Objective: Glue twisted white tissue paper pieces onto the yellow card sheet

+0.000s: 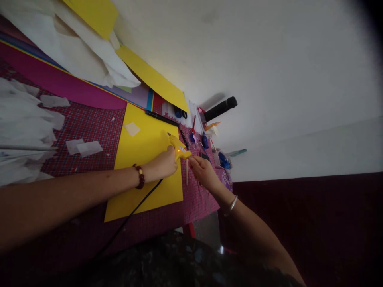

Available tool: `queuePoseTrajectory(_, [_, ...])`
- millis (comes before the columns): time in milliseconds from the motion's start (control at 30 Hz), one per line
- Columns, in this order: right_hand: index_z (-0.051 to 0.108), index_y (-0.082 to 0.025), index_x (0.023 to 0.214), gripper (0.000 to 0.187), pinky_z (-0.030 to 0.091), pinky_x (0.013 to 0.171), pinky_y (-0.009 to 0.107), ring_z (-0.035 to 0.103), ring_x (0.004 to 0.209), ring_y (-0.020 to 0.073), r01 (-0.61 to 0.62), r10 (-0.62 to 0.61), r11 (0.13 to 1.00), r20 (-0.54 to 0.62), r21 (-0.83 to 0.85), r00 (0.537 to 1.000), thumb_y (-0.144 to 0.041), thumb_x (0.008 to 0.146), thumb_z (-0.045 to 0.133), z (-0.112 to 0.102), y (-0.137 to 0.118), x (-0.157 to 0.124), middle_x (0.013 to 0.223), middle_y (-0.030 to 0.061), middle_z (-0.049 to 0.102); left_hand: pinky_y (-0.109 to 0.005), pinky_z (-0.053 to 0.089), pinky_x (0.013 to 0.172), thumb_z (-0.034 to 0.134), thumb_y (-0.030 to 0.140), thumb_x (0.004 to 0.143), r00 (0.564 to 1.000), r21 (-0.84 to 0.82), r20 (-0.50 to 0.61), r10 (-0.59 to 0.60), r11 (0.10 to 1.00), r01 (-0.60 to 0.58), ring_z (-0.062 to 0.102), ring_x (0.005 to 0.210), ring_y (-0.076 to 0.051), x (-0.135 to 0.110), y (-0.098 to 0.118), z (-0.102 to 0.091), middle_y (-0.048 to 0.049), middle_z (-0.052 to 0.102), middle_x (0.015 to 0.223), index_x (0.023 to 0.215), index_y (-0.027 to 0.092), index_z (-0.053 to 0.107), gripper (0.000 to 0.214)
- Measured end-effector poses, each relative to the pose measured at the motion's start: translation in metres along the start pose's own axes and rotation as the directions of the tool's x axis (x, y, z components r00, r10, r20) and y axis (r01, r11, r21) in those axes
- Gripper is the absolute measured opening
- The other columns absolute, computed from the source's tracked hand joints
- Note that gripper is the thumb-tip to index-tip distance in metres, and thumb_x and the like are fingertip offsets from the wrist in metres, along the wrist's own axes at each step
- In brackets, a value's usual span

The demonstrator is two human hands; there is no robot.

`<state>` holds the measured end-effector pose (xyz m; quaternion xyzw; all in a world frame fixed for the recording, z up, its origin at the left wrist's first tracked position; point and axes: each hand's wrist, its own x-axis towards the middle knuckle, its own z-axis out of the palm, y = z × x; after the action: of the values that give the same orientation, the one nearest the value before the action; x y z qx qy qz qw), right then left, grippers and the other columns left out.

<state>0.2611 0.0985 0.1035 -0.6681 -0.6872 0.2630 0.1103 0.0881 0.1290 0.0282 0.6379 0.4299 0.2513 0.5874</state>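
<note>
A yellow hot glue gun (179, 149) with a lit orange light is gripped by its handle in my left hand (163, 163), its nozzle angled to the upper left. My right hand (202, 170) pinches at the gun's rear end; what lies between those fingertips is too small to make out. Beneath the gun lies a yellow sheet (146, 167), with a small pale paper square (132, 128) on it. A black cord (134, 211) runs from below my left hand toward the lower left.
A black marker (161, 118) lies across the sheet's far edge. Paper pieces (89, 148) and crumpled white material (24, 127) cover the checked cloth on the left. Colored sheets (74, 91) stand behind. A black bottle-like object (221, 109) and a tub (224, 160) are near the wall.
</note>
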Motion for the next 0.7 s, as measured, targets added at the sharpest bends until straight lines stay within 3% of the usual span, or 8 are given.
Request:
queuePoseTrajectory(167, [0.046,-0.024,0.071,0.037,0.026,0.05,0.026,0.036,0.051,0.0107,-0.069,0.067,0.993,0.022,0.093,0.997,-0.052,0.096,0.043,0.001,0.001,-0.005,0.056,-0.0066,0.039,-0.029,0.034,0.055,0.056,0.014,0.085,0.998,0.118,-0.013,-0.065,0.991,0.066,0.054,0.061,-0.018,-0.001,0.004,-0.001,-0.0057,0.061,0.079,0.124,0.01,0.052,0.039])
queuePoseTrajectory(333, [0.055,-0.023,0.083,0.038,0.027,0.045,0.025,0.031,0.044,0.0103,-0.157,0.11,0.943,0.17,0.295,0.979,-0.057,0.095,0.046,-0.005,0.006,-0.022,0.05,-0.0101,0.035,-0.028,0.036,0.056,0.055,0.014,0.088,0.998,0.184,0.003,-0.07,0.98,0.068,0.056,0.06,-0.016,0.001,0.002,0.0,-0.0066,0.063,0.081,0.126,0.009,0.051,0.039])
queuePoseTrajectory(700, [0.044,-0.024,0.069,0.038,0.029,0.05,0.026,0.04,0.05,0.0101,-0.076,0.066,0.985,0.068,0.157,0.995,-0.049,0.098,0.044,-0.005,0.013,-0.021,0.054,-0.0062,0.042,-0.029,0.036,0.054,0.053,0.019,0.088,0.996,0.184,-0.032,-0.08,0.979,0.085,0.057,0.058,-0.018,0.0,0.0,0.003,-0.0052,0.063,0.076,0.131,0.009,0.051,0.045])
